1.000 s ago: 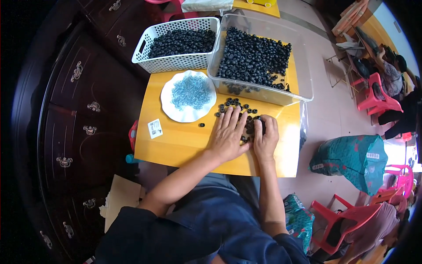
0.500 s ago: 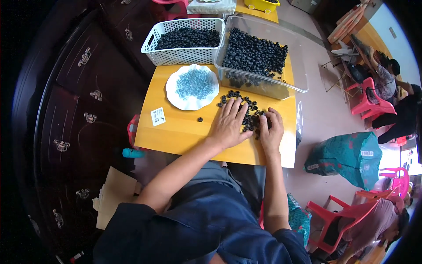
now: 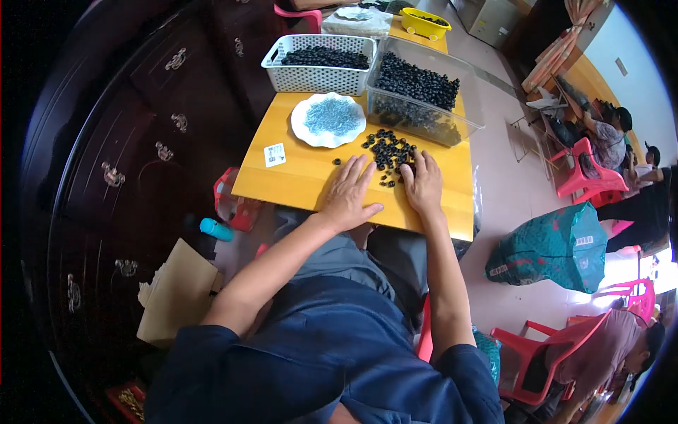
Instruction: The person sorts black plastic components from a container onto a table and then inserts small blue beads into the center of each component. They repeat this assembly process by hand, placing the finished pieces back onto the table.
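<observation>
In head view, our left hand (image 3: 349, 191) lies farther off black rings (image 3: 388, 150) than half a second ago: at their 8 o'clock, fingers spread, holding nothing. Right hand (image 3: 424, 185), at 4 o'clock, half-curled; grip hidden, can't tell. Rings on yellow table (image 3: 282, 185); likely roll, so we best press lightly.

No wording could be read; a dark square code and small marks were seen printed on the white card (image 3: 275, 155) lying on the tabletop (image 3: 282, 181); pale printed patches were borne by the large teal bag (image 3: 544, 247), their lettering too small to be made out.
</observation>
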The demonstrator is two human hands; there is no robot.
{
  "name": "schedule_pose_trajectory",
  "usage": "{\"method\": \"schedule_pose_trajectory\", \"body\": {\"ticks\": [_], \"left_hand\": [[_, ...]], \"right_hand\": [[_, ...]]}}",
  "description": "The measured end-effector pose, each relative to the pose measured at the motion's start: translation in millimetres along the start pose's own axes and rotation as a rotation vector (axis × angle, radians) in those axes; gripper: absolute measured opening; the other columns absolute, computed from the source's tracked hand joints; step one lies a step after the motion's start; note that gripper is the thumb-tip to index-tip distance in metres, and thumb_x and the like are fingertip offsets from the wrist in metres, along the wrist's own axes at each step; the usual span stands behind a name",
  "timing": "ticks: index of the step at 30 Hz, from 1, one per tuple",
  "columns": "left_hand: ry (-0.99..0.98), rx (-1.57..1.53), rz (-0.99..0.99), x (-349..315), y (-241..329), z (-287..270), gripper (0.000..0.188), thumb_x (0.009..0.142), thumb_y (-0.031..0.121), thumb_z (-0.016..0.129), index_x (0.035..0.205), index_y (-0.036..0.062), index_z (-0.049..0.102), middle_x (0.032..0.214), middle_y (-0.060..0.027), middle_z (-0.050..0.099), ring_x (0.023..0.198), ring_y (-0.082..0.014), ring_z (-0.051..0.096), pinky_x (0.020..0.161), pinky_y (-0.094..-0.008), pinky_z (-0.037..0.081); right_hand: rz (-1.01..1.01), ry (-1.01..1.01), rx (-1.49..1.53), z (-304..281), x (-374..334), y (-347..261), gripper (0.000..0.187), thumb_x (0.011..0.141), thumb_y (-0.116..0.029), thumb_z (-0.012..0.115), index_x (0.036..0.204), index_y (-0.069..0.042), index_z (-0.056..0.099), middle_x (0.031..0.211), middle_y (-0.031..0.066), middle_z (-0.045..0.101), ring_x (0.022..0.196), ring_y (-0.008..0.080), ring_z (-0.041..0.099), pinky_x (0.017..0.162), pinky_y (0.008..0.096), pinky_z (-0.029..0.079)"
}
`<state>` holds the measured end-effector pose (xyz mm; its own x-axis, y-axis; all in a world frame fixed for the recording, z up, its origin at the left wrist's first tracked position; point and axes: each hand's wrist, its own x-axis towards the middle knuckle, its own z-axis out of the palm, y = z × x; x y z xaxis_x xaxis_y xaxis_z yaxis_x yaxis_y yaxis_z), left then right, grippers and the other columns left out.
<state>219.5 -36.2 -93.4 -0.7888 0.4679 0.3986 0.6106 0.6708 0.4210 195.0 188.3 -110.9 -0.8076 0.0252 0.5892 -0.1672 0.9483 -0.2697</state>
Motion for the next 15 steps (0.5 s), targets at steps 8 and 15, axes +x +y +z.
{"method": "schedule_pose_trajectory", "body": {"ticks": [8, 15], "left_hand": [[0.106, 0.021, -0.009, -44.4, -16.0, -8.1, 0.074, 0.084, 0.032, 0.072, 0.143, -0.0015, 0.042, 0.148, -0.0256, 0.041, 0.139, -0.0429, 0.036, 0.116, -0.0474, 0.03], [0.049, 0.053, -0.036, -35.6, -6.4, -3.4, 0.075, 0.087, 0.035, 0.068, 0.144, -0.0028, 0.04, 0.149, -0.0247, 0.04, 0.14, -0.0411, 0.035, 0.116, -0.0475, 0.029]], "right_hand": [[-0.036, -0.118, -0.04, -1.3, -25.4, -34.1, 0.047, 0.098, -0.037, 0.055, 0.134, -0.007, 0.058, 0.142, 0.0188, 0.052, 0.131, 0.0391, 0.047, 0.107, 0.0516, 0.037], [-0.065, -0.172, 0.015, -11.1, -32.5, -41.6, 0.044, 0.099, -0.036, 0.053, 0.134, -0.009, 0.058, 0.144, 0.0179, 0.051, 0.134, 0.0393, 0.045, 0.11, 0.0533, 0.034]]}}
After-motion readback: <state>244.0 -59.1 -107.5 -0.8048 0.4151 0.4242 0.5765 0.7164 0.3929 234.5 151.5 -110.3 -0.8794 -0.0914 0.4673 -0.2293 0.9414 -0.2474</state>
